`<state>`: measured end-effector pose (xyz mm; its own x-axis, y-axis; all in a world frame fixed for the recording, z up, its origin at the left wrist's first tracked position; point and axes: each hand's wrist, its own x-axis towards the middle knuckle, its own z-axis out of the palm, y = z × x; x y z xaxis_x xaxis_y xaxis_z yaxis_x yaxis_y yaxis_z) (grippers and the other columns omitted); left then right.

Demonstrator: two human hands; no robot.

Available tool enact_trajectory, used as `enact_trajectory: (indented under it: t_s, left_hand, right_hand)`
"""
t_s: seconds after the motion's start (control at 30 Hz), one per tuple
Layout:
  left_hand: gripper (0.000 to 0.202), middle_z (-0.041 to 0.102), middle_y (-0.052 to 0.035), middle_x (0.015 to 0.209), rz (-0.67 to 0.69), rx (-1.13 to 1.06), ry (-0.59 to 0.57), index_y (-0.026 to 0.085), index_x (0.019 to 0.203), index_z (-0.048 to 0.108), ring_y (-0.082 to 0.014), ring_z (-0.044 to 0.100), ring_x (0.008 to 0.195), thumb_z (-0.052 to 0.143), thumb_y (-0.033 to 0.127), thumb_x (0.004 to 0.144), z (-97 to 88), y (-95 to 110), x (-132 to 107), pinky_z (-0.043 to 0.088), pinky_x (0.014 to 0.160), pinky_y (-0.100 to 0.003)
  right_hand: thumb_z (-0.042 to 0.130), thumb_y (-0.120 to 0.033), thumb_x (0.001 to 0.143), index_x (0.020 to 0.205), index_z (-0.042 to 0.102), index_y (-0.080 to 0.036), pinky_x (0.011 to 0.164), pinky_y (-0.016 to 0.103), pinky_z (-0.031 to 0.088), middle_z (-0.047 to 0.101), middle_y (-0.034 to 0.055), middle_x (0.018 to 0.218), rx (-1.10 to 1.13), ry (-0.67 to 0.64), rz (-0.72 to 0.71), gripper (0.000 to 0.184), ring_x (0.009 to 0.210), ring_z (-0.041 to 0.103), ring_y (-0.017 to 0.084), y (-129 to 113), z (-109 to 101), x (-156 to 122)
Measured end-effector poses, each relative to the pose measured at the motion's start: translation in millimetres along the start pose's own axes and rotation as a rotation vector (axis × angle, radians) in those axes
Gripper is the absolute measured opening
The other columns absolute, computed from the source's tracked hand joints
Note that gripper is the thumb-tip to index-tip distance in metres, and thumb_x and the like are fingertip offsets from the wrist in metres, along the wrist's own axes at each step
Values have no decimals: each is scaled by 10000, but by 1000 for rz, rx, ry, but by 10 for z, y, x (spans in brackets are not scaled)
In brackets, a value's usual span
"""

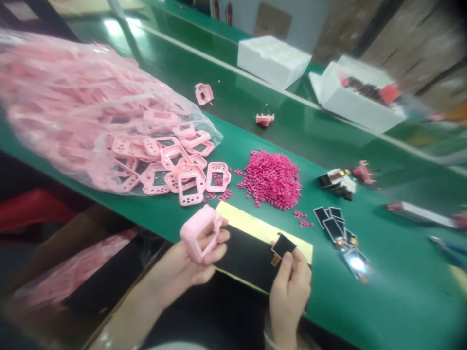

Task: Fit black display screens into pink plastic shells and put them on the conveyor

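Observation:
My left hand (189, 257) grips a hollow pink plastic device casing (199, 233) near the bench's front edge. My right hand (290, 296) pinches a small black display screen (283, 245) between its fingers, above a black mat (244, 255) with a yellow sheet (251, 223) along its far side. The two hands are apart, with the casing and screen not touching. Beyond the casing lie loose pink casings (189, 187), and a heap of small magenta rings (272, 180) sits further right. Several black screens (335, 226) lie to the right of my right hand.
A large clear bag of pink casings (73, 97) fills the left of the green bench (394, 287). White foam boxes (273, 61) stand along the far side. Small parts (337, 183) and a long tool (419, 214) lie at the right.

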<state>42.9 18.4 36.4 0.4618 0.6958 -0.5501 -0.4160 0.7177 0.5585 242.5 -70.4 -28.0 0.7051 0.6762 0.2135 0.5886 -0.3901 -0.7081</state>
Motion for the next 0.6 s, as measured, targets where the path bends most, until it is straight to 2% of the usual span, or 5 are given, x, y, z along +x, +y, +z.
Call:
enact_trajectory:
  t_s: [0.07,0.17,0.27,0.4,0.6]
  left_hand:
    - [103,454,-14,833,-83,-275,35,224,941,606,-67,392,550,507,195,933,175,-51,-8,241,355,-87]
    - [327,455,-26,839,-193,-501,98,190,860,541,-43,474,594,272,102,1024,432,-88,-11,293,397,-31]
    - [233,497,-17,862,-231,-570,95,180,910,524,-20,525,604,348,75,1020,582,-164,0,377,453,-35]
    - [17,537,9,829,-4,-193,55,215,952,563,-67,497,532,562,209,968,503,-348,36,379,374,-123]
    - [297,455,65,585,116,543,42,197,1059,665,-50,351,432,567,467,983,225,-339,4,261,366,-127]
  right_hand:
    - [387,-618,998,1049,666,-136,873,427,477,706,181,990,-39,22,-37,560,978,631,313,8,7,-6]
    - [391,-607,1002,1037,668,-133,855,427,489,713,173,941,-74,34,-79,550,944,643,312,9,0,3]
    - [404,-592,999,1026,668,-121,860,431,498,716,178,945,-90,19,-86,541,947,653,313,-10,-13,17]
    - [470,-651,947,1001,680,-130,825,423,513,725,170,949,-19,-8,66,564,943,667,315,-90,-100,26]
    - [653,-467,923,1061,728,-179,744,335,550,756,107,1044,211,-4,165,328,916,706,241,-352,-469,-11]
